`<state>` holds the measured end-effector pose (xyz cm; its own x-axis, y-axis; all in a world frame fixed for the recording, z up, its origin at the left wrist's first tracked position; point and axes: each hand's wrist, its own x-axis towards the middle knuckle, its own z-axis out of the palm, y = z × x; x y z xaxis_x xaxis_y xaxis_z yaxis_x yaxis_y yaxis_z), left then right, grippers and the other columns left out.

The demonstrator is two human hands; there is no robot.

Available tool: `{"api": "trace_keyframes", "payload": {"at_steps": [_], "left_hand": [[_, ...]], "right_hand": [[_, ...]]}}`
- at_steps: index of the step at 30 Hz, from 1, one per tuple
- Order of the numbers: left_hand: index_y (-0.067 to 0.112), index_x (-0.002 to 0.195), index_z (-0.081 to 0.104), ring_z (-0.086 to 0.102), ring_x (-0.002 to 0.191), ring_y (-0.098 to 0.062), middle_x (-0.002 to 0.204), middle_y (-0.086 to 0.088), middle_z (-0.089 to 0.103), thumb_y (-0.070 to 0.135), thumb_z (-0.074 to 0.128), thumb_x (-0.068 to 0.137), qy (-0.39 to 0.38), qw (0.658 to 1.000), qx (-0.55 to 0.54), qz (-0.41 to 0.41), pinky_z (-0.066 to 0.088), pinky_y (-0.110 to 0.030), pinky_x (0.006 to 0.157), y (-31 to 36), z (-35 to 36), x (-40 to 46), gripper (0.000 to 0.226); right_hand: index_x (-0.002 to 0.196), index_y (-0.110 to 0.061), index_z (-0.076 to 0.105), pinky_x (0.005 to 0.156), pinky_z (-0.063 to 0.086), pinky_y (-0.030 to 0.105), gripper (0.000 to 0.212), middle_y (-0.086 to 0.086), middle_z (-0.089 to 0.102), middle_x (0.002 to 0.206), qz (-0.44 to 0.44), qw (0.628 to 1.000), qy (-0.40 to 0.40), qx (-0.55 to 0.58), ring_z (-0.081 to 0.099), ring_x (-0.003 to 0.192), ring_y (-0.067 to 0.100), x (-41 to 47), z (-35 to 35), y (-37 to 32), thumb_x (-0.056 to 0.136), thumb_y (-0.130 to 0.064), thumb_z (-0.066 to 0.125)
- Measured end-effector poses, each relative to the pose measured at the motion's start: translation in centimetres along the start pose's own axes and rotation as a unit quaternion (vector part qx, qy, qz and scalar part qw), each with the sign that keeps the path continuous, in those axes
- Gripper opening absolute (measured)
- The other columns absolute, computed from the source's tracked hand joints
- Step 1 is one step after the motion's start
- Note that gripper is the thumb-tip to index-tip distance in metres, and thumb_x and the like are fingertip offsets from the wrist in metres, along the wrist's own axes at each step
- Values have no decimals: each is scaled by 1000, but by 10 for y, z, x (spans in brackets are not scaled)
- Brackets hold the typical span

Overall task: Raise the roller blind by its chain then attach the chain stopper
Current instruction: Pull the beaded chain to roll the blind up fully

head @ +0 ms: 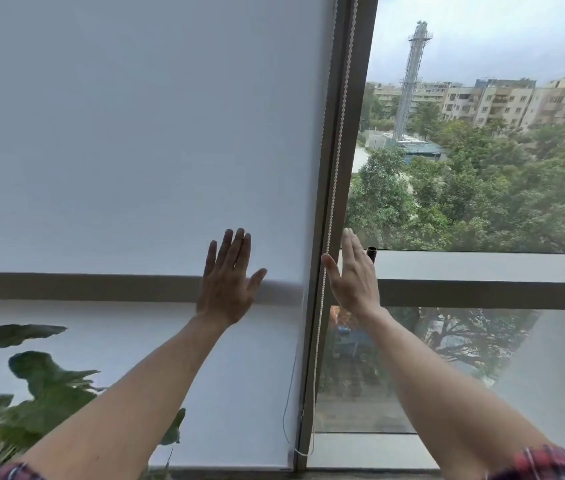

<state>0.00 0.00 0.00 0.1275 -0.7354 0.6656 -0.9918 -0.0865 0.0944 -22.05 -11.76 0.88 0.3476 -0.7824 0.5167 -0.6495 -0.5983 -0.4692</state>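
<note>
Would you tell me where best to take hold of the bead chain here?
Probably pinch one strand of the bead chain beside the right hand, coming from the right. It hangs taut along the window frame, and both open hands, including the left hand, hold nothing.

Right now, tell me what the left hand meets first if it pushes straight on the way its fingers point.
Probably the white roller blind fabric. The open left hand is spread flat in front of it, fingers angled up and forward, nothing between them. How far it stands off the fabric is unclear.
</note>
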Motion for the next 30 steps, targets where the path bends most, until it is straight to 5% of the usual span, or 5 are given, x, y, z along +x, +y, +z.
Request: {"api": "trace_keyframes", "payload": {"at_steps": [7, 10, 22, 27, 30], "left_hand": [[13, 152, 22, 6, 151, -15, 162, -2, 20, 46, 37, 100, -108, 989, -104, -11, 4, -34, 123, 20, 15, -28, 64], [16, 146, 38, 31, 145, -20, 153, -4, 41, 41, 42, 100, -162, 962, -209, -68, 24, -34, 117, 34, 19, -37, 52], [17, 101, 66, 63, 92, -16, 96, 1, 69, 35, 44, 100, -40, 880, -426, -205, 51, -35, 82, 80, 23, -38, 28], [13, 112, 62, 65, 87, -2, 93, 3, 66, 30, 44, 101, -9, 796, -561, -229, 54, -21, 78, 97, -8, -6, 27], [15, 110, 63, 64, 87, -11, 90, -2, 66, 28, 44, 101, 12, 796, -577, -184, 54, -30, 80, 107, -21, 9, 25]], "right_hand": [[139, -12, 45, 89, 52, 39, 43, 13, 69, 107, 108, 926, -42, 358, 67, 95, 22, 1, 7, -25, 103, -36, 42], [114, -11, 61, 60, 45, 31, 30, 4, 57, 70, 106, 902, -18, 419, 53, 61, 16, -3, 14, -33, 105, -28, 38], [85, -17, 65, 46, 28, 20, 36, -6, 35, 54, 112, 858, 17, 501, 31, 48, 6, -48, 26, -62, 105, -22, 36], [69, -24, 60, 44, 25, 20, 44, -15, 40, 47, 126, 851, 1, 510, 29, 44, 3, -66, 33, -67, 106, -18, 37], [57, -28, 55, 44, 24, 21, 52, -12, 35, 51, 136, 845, -5, 516, 28, 46, 5, -75, 37, -67, 106, -19, 38]]}}
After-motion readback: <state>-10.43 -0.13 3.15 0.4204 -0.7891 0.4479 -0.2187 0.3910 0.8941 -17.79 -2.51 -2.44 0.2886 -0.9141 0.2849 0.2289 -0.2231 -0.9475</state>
